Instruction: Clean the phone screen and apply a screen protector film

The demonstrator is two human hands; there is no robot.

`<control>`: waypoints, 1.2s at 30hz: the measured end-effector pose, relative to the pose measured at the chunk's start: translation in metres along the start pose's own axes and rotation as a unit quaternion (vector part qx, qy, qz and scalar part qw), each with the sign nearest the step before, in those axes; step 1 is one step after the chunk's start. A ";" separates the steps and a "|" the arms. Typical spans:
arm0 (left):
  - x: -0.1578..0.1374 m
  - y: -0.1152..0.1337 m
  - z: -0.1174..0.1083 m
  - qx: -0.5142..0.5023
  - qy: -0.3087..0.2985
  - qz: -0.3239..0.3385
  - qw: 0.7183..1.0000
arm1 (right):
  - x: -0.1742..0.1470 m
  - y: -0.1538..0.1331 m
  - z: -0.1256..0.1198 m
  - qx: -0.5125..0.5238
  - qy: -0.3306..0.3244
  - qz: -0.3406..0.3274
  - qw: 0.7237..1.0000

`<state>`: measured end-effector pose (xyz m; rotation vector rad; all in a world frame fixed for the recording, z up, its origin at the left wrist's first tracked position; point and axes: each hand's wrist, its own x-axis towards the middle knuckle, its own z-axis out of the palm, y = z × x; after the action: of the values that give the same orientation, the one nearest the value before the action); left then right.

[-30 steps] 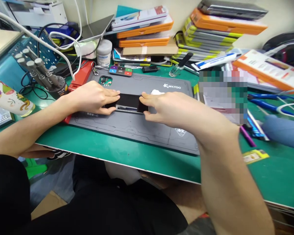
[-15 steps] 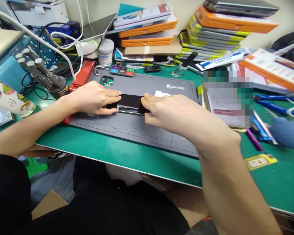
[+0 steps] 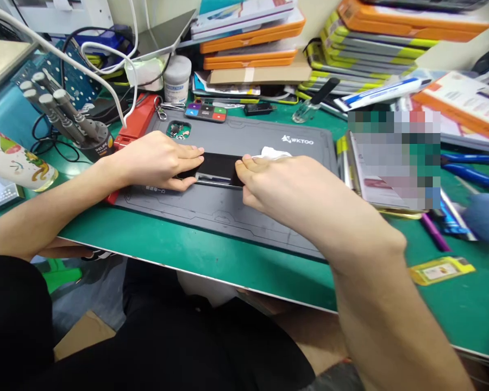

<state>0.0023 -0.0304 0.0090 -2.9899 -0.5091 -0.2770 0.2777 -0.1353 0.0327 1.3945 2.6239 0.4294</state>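
A smartphone with a dark, glossy face lies flat on the grey work mat, its long side running left to right. My left hand grips its left end, fingers along the far edge and thumb at the near edge. The right end is held by my right hand, with the fingertips on top and the thumb mostly hidden. Both ends of the phone are covered by my hands. A crumpled white cloth or tissue sits just behind my right hand.
Left are a red clamp-like piece, a holder of screwdrivers and a patterned bottle. Behind the mat stand a white jar and stacked orange boxes. Blue-handled pliers and a yellow packet lie right.
The view has shifted slightly. My right thumb has tucked in at the phone's near edge and shows less. Both hands stay on the phone, which keeps its place on the mat.
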 end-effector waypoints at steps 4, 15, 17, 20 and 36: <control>-0.001 -0.001 0.002 0.003 0.012 0.007 1.000 | 0.000 -0.001 -0.003 -0.012 -0.013 -0.002 1.000; -0.002 -0.003 0.003 -0.011 0.022 0.004 1.000 | 0.001 -0.001 -0.009 -0.012 -0.022 -0.005 1.000; -0.002 -0.003 0.003 -0.015 0.020 0.004 1.000 | 0.001 -0.001 -0.011 -0.004 -0.030 -0.004 1.000; -0.003 -0.004 0.002 -0.015 0.008 0.006 1.000 | 0.002 0.000 -0.011 0.005 -0.040 0.000 0.999; -0.003 -0.006 0.003 -0.034 0.014 -0.006 0.999 | 0.003 0.004 -0.014 0.039 -0.054 0.018 0.998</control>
<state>-0.0020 -0.0251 0.0062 -3.0457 -0.5242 -0.3438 0.2756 -0.1338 0.0477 1.4482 2.5570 0.2500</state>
